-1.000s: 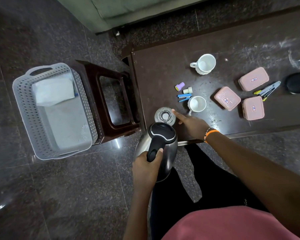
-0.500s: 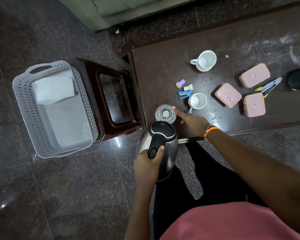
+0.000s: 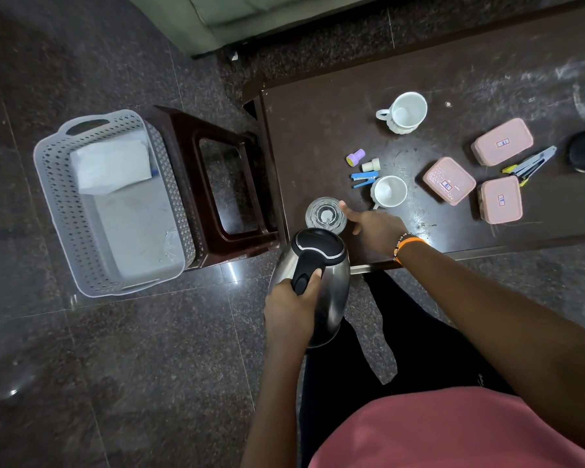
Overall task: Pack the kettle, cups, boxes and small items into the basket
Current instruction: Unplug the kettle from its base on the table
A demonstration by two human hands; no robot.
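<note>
Left grip (image 3: 293,310) wrapped around kettle (image 3: 316,282) handle.
Right grip (image 3: 375,228) clasping glass (image 3: 325,216) at tabletop (image 3: 318,130) edge, 12 o'clock of kettle.

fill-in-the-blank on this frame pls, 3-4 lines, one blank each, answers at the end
1. The left hand grips the kettle by its black ____.
2. The right hand touches the clear ____ beside the kettle's spout.
3. ____ pink boxes lie on the table.
4. The basket stands on the ____, left of the stool.

Answers: handle; glass; three; floor
</note>
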